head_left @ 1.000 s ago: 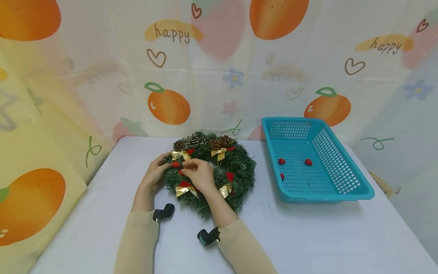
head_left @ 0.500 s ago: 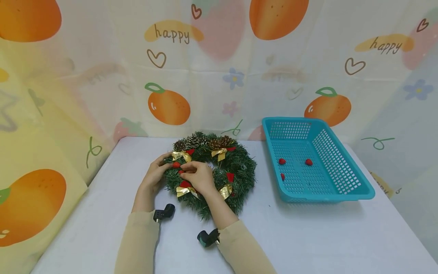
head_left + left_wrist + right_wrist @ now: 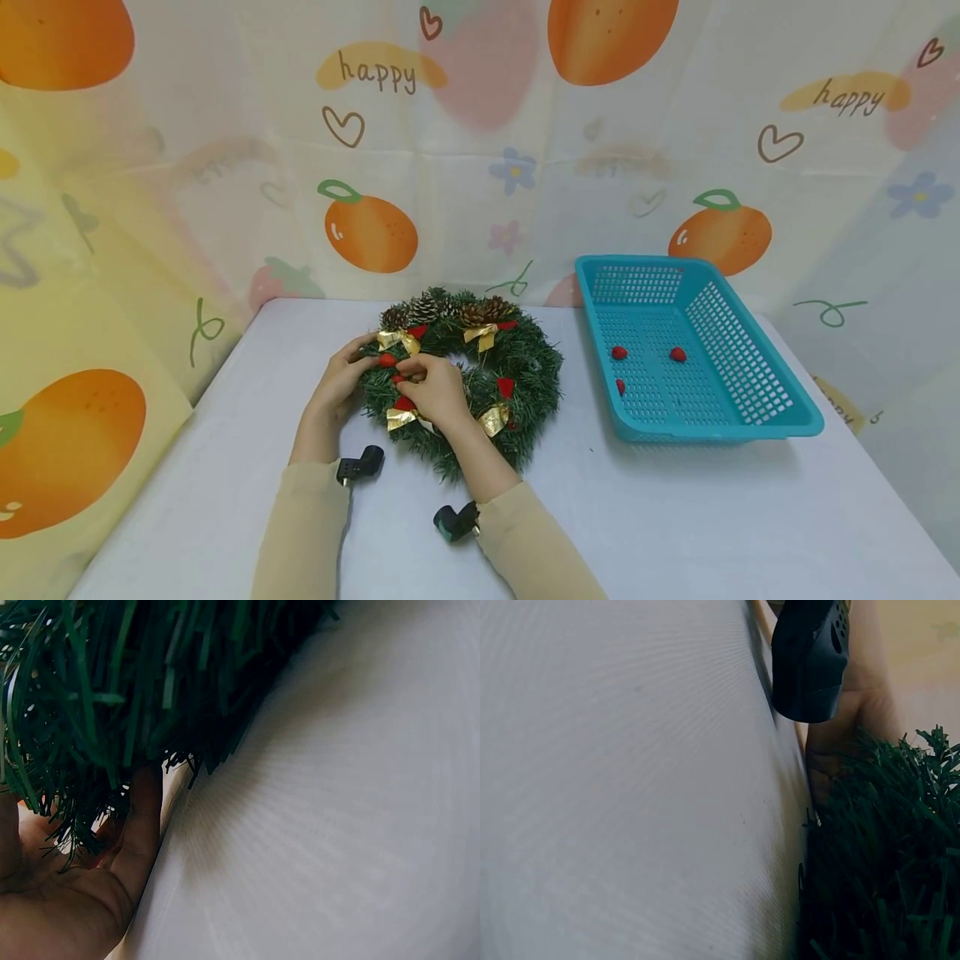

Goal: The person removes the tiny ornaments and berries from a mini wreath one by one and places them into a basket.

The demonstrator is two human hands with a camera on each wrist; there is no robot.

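Note:
A green Christmas wreath with gold bows, red pieces and pinecones lies on the white table. My left hand grips its left side, the thumb tip against a small red strawberry-like ornament. In the left wrist view, fingers of that hand reach under the green needles. Reaching across the wreath from the front, my right hand has thumb and forefinger bent together among the needles, right beside the ornament. A second bit of red shows by those fingertips. What lies exactly between them is too small to tell.
To the right stands a blue perforated basket with a few red ornaments in it. Pinecones top the wreath's far edge. Black wrist cameras sit near both sleeves. A printed cloth hangs behind the table.
My right fingers shift slightly among the needles beside the red ornament. The left hand keeps its hold, and the wreath and basket stay in place.

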